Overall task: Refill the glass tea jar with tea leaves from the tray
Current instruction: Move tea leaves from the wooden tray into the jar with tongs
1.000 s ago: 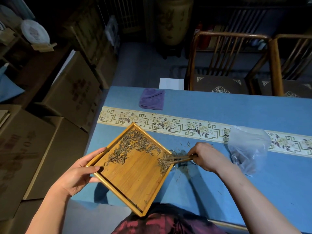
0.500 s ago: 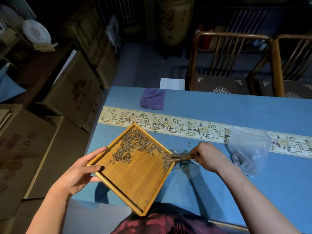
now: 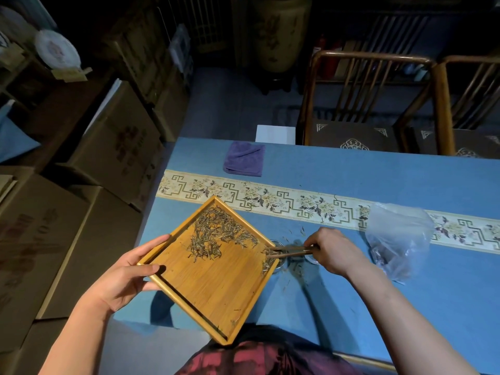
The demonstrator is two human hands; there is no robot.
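Observation:
My left hand (image 3: 127,277) grips the left corner of a square bamboo tray (image 3: 216,288), held tilted over the table's near-left part. Dry tea leaves (image 3: 216,231) lie across the tray's upper half, with a small clump at its right corner. My right hand (image 3: 334,250) pinches wooden tongs (image 3: 289,251) whose tips reach that clump. The glass tea jar (image 3: 280,262) stands just under the tray's right corner, mostly hidden by the tray, only part of its rim showing.
A clear plastic bag (image 3: 397,239) lies on the blue tablecloth (image 3: 351,171) right of my hand. A folded purple cloth (image 3: 244,158) sits at the far left. Loose leaves scatter near the jar. Two wooden chairs (image 3: 362,104) stand behind; cardboard boxes (image 3: 108,158) fill the floor left.
The tongs have swept along the tray's right edge, and the leaf clump near the corner has shrunk and shifted toward the jar. The tray stays in my left hand, barely moved.

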